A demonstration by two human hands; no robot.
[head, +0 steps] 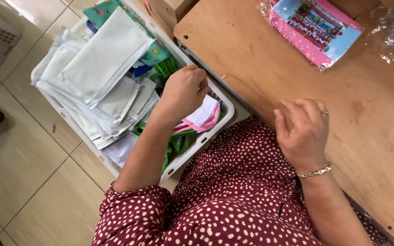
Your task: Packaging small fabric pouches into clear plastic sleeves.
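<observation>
Head view: left hand reaching down into white plastic basket beside the worktop edge, fingers curled together at the basket's near rim; whether anything is pinched, cannot tell. Just below it, a pink-and-white folded packet lying on green packets, topmost and so easiest to lift. Right hand resting on wooden worktop, fingers loosely bent, clamped on nothing, likely steadying the lean. Further left in the basket, stacked white zip pouches fanned flat, filling most of it and leaving only the near corner free for reaching. Far across the worktop, a pink plastic-wrapped printed pack, well apart. Bare wood between; tiled floor open beside the basket.
</observation>
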